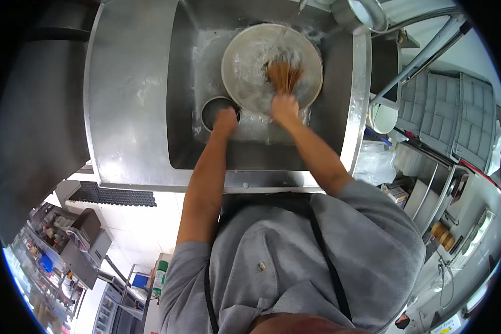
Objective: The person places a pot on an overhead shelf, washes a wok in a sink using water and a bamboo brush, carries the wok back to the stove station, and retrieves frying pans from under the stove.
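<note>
My right hand is closed around the near end of a brown bristle brush, which looks like a bamboo wok brush. Its bristles spread over the inside of a large round metal pan lying in the sink, wet inside. My left hand is closed in a fist, slightly blurred, over the right rim of a small round metal pot. The pot sits beside the pan's lower left edge. Whether my left fingers grip the pot or the pan's edge is hidden.
The deep metal sink surrounds both vessels. To the left lies a steel drainboard. A metal container stands at the sink's upper right corner. Plastic bags and grey wire-like racks are on the right.
</note>
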{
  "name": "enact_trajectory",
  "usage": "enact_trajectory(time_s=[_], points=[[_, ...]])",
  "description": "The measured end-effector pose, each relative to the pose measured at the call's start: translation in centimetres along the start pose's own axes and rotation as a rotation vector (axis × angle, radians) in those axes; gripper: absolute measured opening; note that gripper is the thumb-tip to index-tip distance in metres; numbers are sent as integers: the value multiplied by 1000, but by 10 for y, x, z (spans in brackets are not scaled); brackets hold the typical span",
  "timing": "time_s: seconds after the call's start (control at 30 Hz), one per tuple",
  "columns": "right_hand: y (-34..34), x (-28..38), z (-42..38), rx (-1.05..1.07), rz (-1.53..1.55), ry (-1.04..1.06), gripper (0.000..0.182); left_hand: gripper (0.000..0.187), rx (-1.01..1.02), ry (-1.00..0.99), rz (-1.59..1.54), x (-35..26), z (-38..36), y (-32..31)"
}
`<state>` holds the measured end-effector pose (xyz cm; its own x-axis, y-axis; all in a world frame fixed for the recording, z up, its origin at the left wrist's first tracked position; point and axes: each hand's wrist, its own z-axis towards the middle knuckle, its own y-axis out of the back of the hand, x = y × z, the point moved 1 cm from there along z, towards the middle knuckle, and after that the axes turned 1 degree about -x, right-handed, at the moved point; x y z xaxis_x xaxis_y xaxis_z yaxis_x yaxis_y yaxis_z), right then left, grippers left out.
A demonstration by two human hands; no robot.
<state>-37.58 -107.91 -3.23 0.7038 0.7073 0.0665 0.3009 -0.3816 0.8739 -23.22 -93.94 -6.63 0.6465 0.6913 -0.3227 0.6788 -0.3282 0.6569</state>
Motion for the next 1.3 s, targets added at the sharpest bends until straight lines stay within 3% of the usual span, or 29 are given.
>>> enact_trajectory(time_s=[0.1,0.17,0.23,0.27,0.33,0.4,0.43,0.5,0.57,0.6,0.67,0.7,0.77,0.8,0.9,0.97,1.03,1.1,1.13,1.17,1.2,1.23,1.27,1.3], points=[[-5,36,-25,-127,-83,110,33,31,10,71,-5,-4,2,-3],[59,57,-10,195,187,261,36,32,28,30,43,7,5,-21],[62,31,49,272,247,-1,45,33,27,-17,94,3,2,-21],[48,18,46,264,256,0,45,34,27,2,48,1,-4,-11],[9,-6,29,32,50,-7,44,36,30,27,-2,3,-12,-2],[13,30,-21,241,-7,-32,37,35,76,41,19,-3,-8,-1],[22,45,-18,238,-15,-33,37,35,72,37,12,0,1,-5],[36,71,-23,204,262,124,34,32,112,-36,64,15,12,-27],[87,50,27,321,189,17,38,31,106,-22,58,11,1,-18],[78,31,42,316,189,11,38,30,77,-10,52,5,-1,-5],[37,-3,50,49,2,-6,41,30,50,23,37,0,-11,12],[22,6,30,55,-8,-2,41,29,17,57,16,-3,-15,15],[4,40,-16,107,-151,217,42,28,6,84,13,-5,-13,18],[16,53,-10,109,-157,218,42,28,4,111,20,-6,-12,17],[86,64,14,178,250,76,45,26,6,20,96,15,1,-10],[57,29,44,100,192,-11,43,26,1,9,57,6,-4,0],[46,15,34,123,-118,50,39,26,-4,5,9,7,-6,3],[43,46,-13,330,-75,106,50,27,11,11,73,6,0,-7],[45,62,-5,321,-82,106,50,27,1,8,69,13,14,-11],[41,80,-4,114,-2,166,43,28,28,-34,37,28,24,-25],[55,79,-3,86,76,165,39,29,64,-75,6,35,23,-40],[69,78,-2,58,153,167,36,29,77,-74,7,31,15,-42],[107,62,22,193,223,115,35,29,54,-35,22,26,7,-30],[78,32,51,31,39,116,31,30,18,-1,38,20,3,-11]])
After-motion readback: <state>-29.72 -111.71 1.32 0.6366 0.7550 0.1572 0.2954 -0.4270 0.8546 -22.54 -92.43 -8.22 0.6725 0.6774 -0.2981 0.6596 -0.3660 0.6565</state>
